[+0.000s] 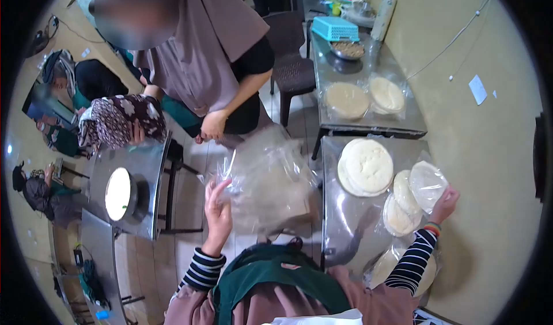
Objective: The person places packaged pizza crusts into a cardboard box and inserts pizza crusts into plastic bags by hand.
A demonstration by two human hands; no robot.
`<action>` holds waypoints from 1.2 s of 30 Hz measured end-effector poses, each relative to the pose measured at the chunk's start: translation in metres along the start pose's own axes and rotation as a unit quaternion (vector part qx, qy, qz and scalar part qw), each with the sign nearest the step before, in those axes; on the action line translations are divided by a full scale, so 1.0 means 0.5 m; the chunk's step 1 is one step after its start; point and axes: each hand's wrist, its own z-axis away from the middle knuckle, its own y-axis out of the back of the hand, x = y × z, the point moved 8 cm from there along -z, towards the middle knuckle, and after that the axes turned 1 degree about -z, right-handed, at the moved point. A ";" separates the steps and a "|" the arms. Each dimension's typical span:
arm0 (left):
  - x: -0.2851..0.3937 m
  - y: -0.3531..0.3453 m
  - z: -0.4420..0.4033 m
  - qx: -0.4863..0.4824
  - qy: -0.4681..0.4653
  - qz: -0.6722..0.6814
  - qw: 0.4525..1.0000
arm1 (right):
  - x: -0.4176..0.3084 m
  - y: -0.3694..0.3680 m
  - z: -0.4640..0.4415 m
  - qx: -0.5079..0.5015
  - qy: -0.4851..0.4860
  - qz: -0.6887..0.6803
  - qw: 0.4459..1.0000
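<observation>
My left hand is closed on the edge of large clear plastic sheeting, which hangs out over the floor. My right hand pinches the rim of a pale round flatbread with shiny clear plastic over it. That round is tilted up beside other flatbreads lying overlapped on the steel table. Farther along the same table is a stack of white flatbreads. Close to my right forearm lies another plastic-covered stack, partly hidden by my sleeve.
A co-worker stands just across from me, hands together near the sheeting. Beyond my table, another steel table bears wrapped flatbreads, a bowl and a turquoise basket. At left, a table holds a large pot; a chair stands behind.
</observation>
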 end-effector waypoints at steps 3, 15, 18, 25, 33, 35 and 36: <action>0.110 -0.034 -0.023 0.096 -0.148 -0.175 0.969 | -0.003 0.009 -0.028 0.002 -0.027 -0.134 0.991; -0.293 -0.422 0.063 -0.261 0.063 -0.129 0.954 | 0.071 -0.022 0.123 -0.066 -0.091 -0.237 0.965; -0.400 -0.506 0.088 -0.442 0.140 -0.198 0.864 | -0.052 0.042 0.133 0.008 -0.089 -0.180 0.980; -0.627 -0.650 0.193 -0.597 0.179 -0.155 0.766 | -0.134 0.063 0.197 -0.033 -0.176 -0.286 0.941; -0.437 -0.583 0.092 -0.500 0.234 0.025 0.834 | -0.257 0.100 0.145 -0.003 -0.045 -0.259 0.965; -0.350 -0.510 0.048 -0.494 0.238 0.041 0.835 | -0.290 0.091 0.140 0.023 -0.083 -0.255 0.963; -0.299 -0.485 0.039 -0.496 0.241 0.064 0.831 | -0.300 0.088 0.139 0.051 -0.120 -0.240 0.962</action>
